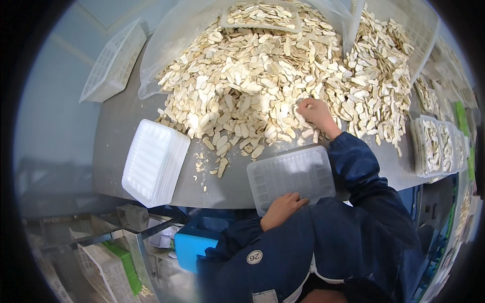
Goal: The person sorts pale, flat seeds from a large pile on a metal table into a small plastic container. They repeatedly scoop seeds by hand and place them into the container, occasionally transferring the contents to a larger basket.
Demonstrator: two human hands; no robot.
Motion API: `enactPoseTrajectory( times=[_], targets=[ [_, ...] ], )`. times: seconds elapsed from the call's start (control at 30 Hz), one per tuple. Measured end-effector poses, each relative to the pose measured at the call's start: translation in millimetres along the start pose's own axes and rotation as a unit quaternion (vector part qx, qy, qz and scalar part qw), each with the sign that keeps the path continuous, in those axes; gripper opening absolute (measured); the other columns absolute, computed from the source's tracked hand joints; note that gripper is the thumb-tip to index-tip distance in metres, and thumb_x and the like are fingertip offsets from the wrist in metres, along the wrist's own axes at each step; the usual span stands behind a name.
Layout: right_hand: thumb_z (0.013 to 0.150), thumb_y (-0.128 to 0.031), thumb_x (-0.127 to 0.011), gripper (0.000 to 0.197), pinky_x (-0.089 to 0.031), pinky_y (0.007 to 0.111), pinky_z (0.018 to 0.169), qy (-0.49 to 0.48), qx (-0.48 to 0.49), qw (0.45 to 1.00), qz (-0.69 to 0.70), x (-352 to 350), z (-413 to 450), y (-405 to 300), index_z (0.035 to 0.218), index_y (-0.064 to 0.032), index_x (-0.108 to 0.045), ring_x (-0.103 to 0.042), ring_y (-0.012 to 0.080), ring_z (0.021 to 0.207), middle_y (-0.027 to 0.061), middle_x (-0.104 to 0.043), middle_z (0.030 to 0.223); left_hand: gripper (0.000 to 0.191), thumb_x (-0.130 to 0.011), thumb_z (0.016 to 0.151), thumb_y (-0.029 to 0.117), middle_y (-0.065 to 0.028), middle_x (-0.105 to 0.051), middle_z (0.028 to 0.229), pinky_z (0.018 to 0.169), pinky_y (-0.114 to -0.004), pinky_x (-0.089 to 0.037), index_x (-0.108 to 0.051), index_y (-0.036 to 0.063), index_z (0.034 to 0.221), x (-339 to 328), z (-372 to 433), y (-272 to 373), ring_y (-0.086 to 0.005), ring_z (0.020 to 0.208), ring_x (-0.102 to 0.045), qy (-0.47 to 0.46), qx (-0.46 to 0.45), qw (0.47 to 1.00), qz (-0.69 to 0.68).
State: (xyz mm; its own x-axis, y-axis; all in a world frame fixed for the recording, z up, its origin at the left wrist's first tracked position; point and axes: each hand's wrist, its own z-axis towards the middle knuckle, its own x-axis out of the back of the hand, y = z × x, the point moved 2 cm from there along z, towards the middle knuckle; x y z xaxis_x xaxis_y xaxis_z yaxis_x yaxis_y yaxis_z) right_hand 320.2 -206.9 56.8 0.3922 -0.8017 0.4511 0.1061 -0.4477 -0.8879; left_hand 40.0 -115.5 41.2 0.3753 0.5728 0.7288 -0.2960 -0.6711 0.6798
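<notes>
A large heap of pale, flat dried slices [242,75], which look like dried root or mushroom, covers the steel table. My right hand [318,115] is at the heap's near right side, fingers pinched on a pale slice that is mostly hidden. Below it, a clear plastic tray [291,170] with a ribbed bottom lies at the table's near edge, no slices in it. My left hand [284,210] holds that tray by its near rim, fingers over the edge and thumb out of sight. To the left leans a stack of nested clear trays [155,163].
A slice-filled tray [261,17] sits atop the heap. A white perforated basket [113,62] stands at left, another basket [405,34] at back right. Filled trays [439,146] are stacked at right. Below the table's left front are a blue box [195,246] and a metal frame [134,253].
</notes>
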Motion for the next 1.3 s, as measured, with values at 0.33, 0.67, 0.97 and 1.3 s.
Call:
enactPoseTrajectory(
  times=[0.33, 0.67, 0.97, 1.3],
  targets=[
    [0.091, -0.017, -0.063, 0.01, -0.039, 0.021, 0.051, -0.071, -0.119, 0.878, 0.458, 31.6, -14.7, -19.1, 0.097, -0.0086, -0.063, -0.058, 0.0082, 0.064, -0.0015, -0.063, 0.074, 0.034, -0.056, 0.083, 0.016, -0.0088, -0.053, 0.093, 0.077, -0.035, -0.051, -0.06, 0.012, 0.117, -0.9, -1.2, -0.4, -0.0264, 0.09, -0.058, 0.038, -0.009, 0.999, -0.003],
    [0.082, -0.022, -0.068, 0.024, -0.05, 0.034, 0.061, -0.074, 0.127, 0.977, -0.152, -19.6, -14.2, -16.2, 0.1, -0.0074, -0.061, -0.063, 0.0285, 0.065, 0.0151, -0.065, 0.075, 0.036, -0.056, 0.084, 0.019, -0.012, -0.053, 0.094, 0.078, -0.037, -0.05, -0.059, 0.0096, 0.119, 1.4, -1.9, 0.2, -0.0296, 0.092, -0.057, 0.012, 0.002, 1.0, -0.002],
    [0.086, -0.02, -0.065, 0.019, -0.037, 0.024, 0.047, -0.1, 0.041, 0.994, -0.032, -20.0, -13.2, -27.4, 0.098, -0.0074, -0.058, -0.052, 0.0057, 0.055, 0.0011, -0.058, 0.065, 0.036, -0.056, 0.085, 0.021, -0.0126, -0.055, 0.098, 0.08, -0.038, -0.05, -0.058, 0.0104, 0.119, -3.5, 0.1, -2.0, -0.0303, 0.094, -0.057, -0.008, 0.008, 1.0, -0.011],
    [0.089, -0.014, -0.064, 0.015, -0.032, 0.019, 0.042, -0.107, -0.117, 0.903, 0.399, -3.4, 1.3, -11.1, 0.102, -0.0056, -0.058, -0.049, 0.0052, 0.051, -0.002, -0.056, 0.063, 0.033, -0.057, 0.082, 0.017, -0.009, -0.053, 0.094, 0.075, -0.036, -0.051, -0.059, 0.0112, 0.114, -6.0, -1.4, -3.0, -0.0267, 0.087, -0.057, 0.051, -0.017, 0.999, 0.0]
  ],
)
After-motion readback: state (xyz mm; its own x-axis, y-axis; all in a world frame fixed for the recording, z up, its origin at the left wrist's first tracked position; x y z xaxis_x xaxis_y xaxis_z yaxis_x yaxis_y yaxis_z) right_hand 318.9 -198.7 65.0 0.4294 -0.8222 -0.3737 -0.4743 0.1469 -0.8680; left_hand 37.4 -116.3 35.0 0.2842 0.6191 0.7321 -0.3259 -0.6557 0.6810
